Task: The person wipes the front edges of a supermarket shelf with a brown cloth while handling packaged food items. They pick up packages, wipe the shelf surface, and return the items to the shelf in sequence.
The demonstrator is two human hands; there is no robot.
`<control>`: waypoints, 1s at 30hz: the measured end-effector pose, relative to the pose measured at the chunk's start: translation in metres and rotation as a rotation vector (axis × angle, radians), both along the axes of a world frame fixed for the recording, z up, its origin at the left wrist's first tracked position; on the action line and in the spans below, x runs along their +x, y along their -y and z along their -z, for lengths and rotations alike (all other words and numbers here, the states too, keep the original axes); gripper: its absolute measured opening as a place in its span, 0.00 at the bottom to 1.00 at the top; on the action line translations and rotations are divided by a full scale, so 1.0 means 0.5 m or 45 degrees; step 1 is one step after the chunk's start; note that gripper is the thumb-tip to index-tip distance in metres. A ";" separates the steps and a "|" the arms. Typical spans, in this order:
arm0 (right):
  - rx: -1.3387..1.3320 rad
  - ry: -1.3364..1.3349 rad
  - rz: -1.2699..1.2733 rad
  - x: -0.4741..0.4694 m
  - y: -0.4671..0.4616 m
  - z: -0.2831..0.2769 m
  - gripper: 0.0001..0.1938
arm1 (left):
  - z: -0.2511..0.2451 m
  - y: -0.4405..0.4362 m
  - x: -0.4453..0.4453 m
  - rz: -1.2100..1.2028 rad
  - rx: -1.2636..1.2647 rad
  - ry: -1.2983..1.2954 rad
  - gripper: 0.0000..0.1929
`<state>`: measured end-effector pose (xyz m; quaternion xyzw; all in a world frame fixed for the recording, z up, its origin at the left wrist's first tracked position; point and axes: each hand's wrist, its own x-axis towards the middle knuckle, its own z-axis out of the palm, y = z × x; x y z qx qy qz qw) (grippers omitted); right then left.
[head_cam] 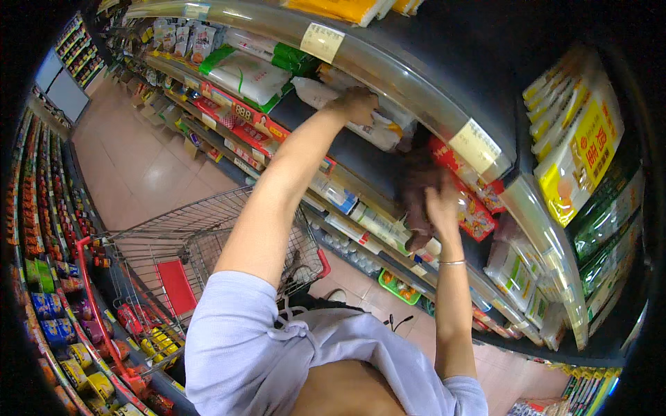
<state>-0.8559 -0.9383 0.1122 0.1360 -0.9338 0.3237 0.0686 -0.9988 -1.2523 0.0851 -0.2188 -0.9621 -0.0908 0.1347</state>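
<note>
My left hand [356, 106] reaches onto a dark shelf, its fingers bent over a long white plastic package [322, 96]. The package lies at an angle under the hand, and blur hides the fingertips. In my right hand [442, 205], which wears a bangle at the wrist, is a crumpled dark brown cloth [419, 213]. The cloth hangs at the shelf's front edge, blurred. Beside the right hand are red printed packets [473, 213]. A larger white and green package [250, 78] lies flat on the shelf, left of my left hand.
A curved shelf edge with price tags [476, 145] passes above both hands. Yellow and white packages [583, 156] stand at the upper right. A wire shopping cart [171, 218] stands at my left on the tiled floor [130, 161]. Lower shelves hold more packaged goods, with a green basket [398, 288] below.
</note>
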 end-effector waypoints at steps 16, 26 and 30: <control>-0.023 -0.033 -0.096 -0.028 0.137 0.004 0.26 | 0.003 -0.046 -0.061 -0.089 0.160 -0.044 0.28; -0.279 0.206 -0.267 -0.021 0.155 -0.023 0.23 | 0.022 -0.050 -0.038 -0.181 0.202 -0.078 0.31; 0.122 -0.060 -0.411 0.018 0.121 0.030 0.21 | 0.019 -0.068 -0.026 -0.215 0.173 -0.062 0.32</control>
